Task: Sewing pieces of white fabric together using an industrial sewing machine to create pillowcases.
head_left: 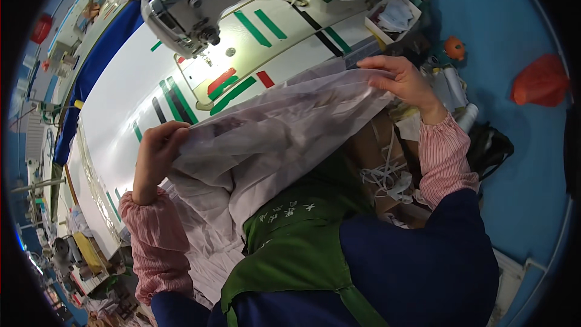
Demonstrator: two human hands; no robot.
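We note a white sewing machine (200,12) on a white tabletop (121,97) marked with green, black and red tape strips (230,88). A small box (394,17) of scraps sits at the far right edge. On the blue floor (520,163): an orange bag (540,80), white thread cones (460,100).

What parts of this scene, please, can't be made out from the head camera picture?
- Head view: the fingertips of the left hand and right hand are tucked under the pale fabric they grip.
- The person's lap is covered by that fabric and the green apron.
- The sewing machine is cut off by the top edge.
- The needle is too small to make out.
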